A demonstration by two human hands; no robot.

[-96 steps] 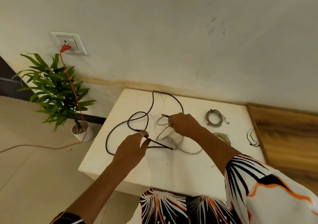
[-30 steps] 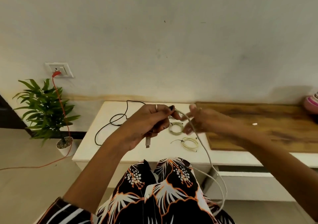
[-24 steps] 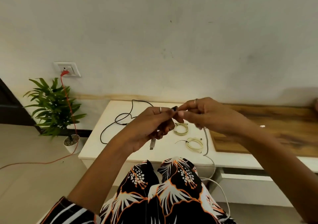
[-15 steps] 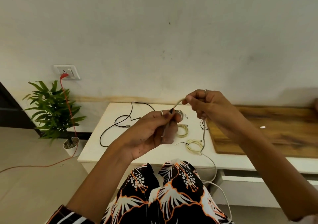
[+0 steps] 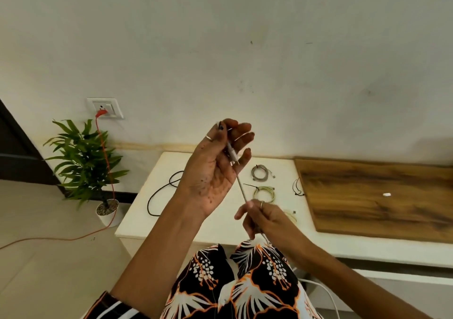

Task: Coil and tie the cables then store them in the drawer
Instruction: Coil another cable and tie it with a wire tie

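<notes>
- The left hand [image 5: 215, 169] is up high, palm toward the camera, its thumb and fingers [image 5: 241, 136] pinching the plug end of the white cable [image 5: 241, 190].
- Below those fingers the cable runs taut and slanting down to the right hand [image 5: 263, 219], whose fingers are curled round it; past them it drops over the lap and trails off to the lower right.
- Beyond the left fingers, on the white table [image 5: 196, 223], wait a grey coil [image 5: 259, 172], a yellow-green coil [image 5: 264, 193] and the loose black cable [image 5: 161, 193].
- Risk, as I judge it: that pinch near the plug looks light, so a firm pull from the right hand could slide the end out and spill the first loop.
- The long tail hanging beyond the right fingers may snag or twist as it is drawn up, giving uneven loops.
- The exact grip inside the right hand is hard to read; it is a bit blurred.
- Against half a second ago: the left hand has risen and turned its palm outward, and the right hand has dropped from above the left fingers to well below them, stretching the cable straight between the two.
</notes>
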